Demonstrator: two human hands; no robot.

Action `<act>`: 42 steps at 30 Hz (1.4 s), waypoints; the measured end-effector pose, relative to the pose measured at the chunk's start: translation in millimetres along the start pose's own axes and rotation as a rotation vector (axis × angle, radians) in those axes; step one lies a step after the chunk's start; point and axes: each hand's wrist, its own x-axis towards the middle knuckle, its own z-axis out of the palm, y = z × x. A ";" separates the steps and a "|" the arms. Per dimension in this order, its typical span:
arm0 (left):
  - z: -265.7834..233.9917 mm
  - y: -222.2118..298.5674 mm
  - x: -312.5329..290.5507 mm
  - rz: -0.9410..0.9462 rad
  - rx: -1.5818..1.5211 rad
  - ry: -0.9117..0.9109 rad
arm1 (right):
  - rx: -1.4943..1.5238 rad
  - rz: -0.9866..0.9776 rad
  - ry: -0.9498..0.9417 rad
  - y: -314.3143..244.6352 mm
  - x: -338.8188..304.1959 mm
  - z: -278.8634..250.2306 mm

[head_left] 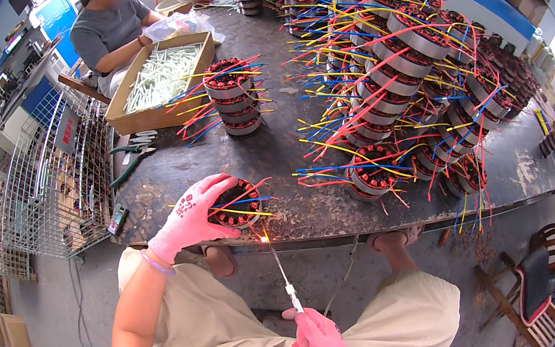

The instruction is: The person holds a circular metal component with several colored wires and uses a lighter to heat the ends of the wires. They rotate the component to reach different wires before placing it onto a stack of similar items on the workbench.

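My left hand (192,217), in a pink glove, is wrapped round the side of a motor stator (238,203) near the table's front edge. Red, blue and yellow wires stick out of the stator to the right. Between the fingers of my right hand (323,341), also gloved in pink, is a slim stick lighter (289,290) with a white handle and long thin metal nozzle. An orange flame (265,238) glows at its tip, close to a red wire end just right of the stator; whether it touches the wire I cannot tell.
Stacked stators (393,83) with wires jutting out crowd the dark table (274,151). A smaller stack (235,98) stands beside a cardboard box (115,120) of white tubes. Green-handled pliers (130,166) lie at the left edge. A person (108,30) works at the far left.
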 end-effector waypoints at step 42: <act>0.3 -1.5 3.1 0.006 -0.017 -0.044 | -0.046 -0.033 -0.028 -4.3 -2.0 1.0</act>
